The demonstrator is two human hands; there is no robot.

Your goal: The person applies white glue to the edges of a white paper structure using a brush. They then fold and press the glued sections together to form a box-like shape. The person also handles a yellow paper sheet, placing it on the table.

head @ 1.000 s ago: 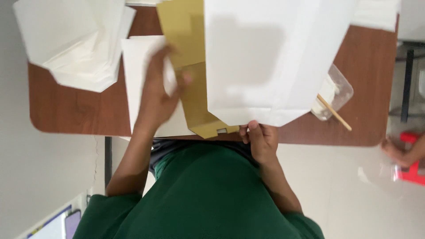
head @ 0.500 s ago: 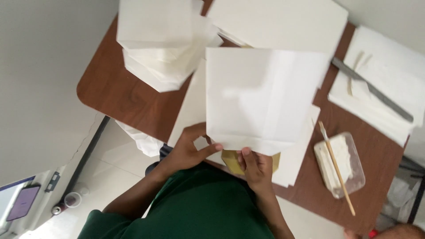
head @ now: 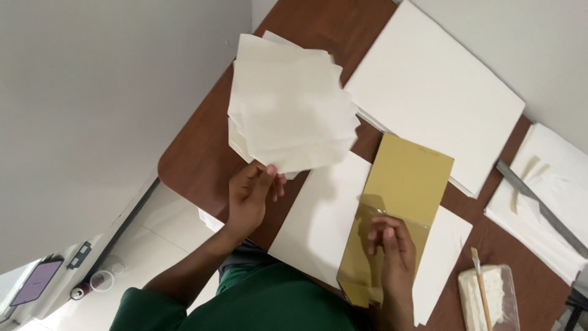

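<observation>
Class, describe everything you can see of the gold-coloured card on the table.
The gold card is a long, flat rectangle with a glossy, slightly mirror-like face that looks like metallic card or foil board. It lies tilted across a white sheet on the brown table, its far end near a large white board. Its near end looks notched or folded. The right hand presses flat on its lower half, reflected faintly in the surface. The left hand does not touch it.

The left hand (head: pixel 252 195) pinches the lower edge of a stack of thin white paper sheets (head: pixel 291 113), lifted above the brown table (head: pixel 196 162). The right hand (head: pixel 392 248) lies flat on a gold rectangular card (head: pixel 398 202), which rests on a white sheet (head: pixel 321 214). A clear tub (head: pixel 490 300) with a wooden stick (head: pixel 482 288) stands near the right hand.
</observation>
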